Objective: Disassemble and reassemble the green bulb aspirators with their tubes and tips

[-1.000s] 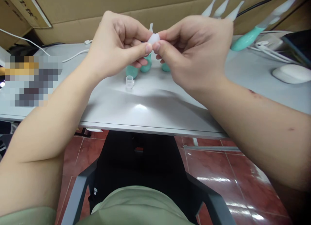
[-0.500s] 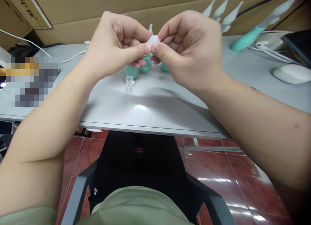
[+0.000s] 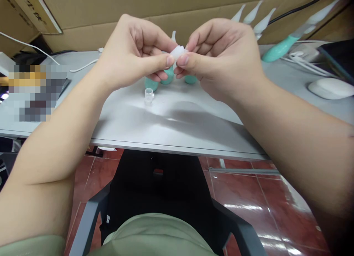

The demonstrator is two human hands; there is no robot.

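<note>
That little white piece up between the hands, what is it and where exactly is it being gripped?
A small translucent white plastic piece, pinched from both sides: the left hand grips its left end, the right hand its right end, thumb and forefinger each. What it is cannot be told.

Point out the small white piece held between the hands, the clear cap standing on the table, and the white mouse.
small white piece (image 3: 177, 51), head view, on its exposed ribbed middle.
clear cap (image 3: 148, 95), head view, on its side wall.
white mouse (image 3: 330, 88), head view, on its top shell.
</note>
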